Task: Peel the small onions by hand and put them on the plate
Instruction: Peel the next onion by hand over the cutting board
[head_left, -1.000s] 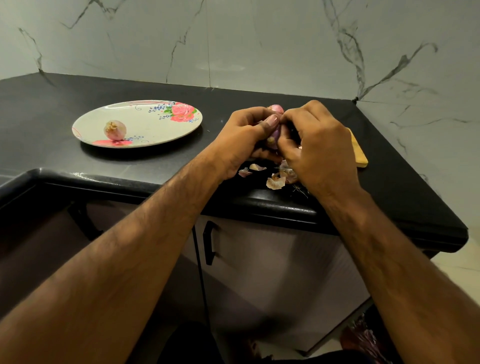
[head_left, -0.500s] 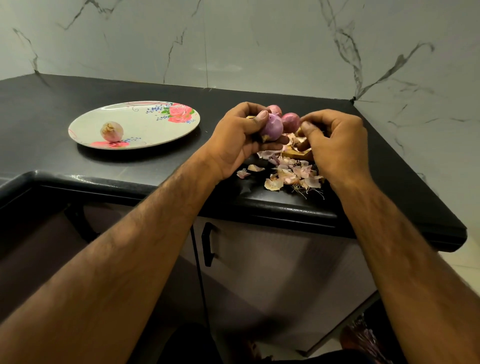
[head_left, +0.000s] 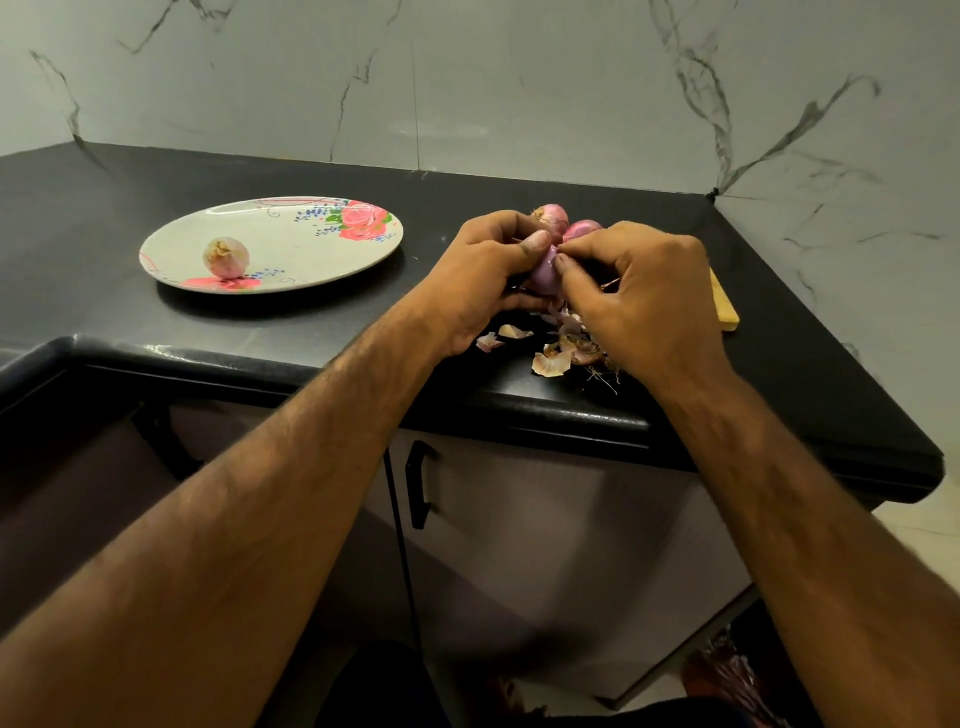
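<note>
I have a single view, from the camera on my head. It faces forward and down, close over the black worktop (head_left: 104, 208), which crosses the upper half of the frame. My left hand (head_left: 478, 280) and right hand (head_left: 639, 296) meet just right of centre. The marble wall (head_left: 467, 78) fills the top and the cupboard fronts (head_left: 545, 519) fill the bottom.

Right hand (head_left: 639, 296) back from peel pile (head_left: 556, 359), now pinching onion (head_left: 544, 274) held in left hand (head_left: 480, 278).
</note>
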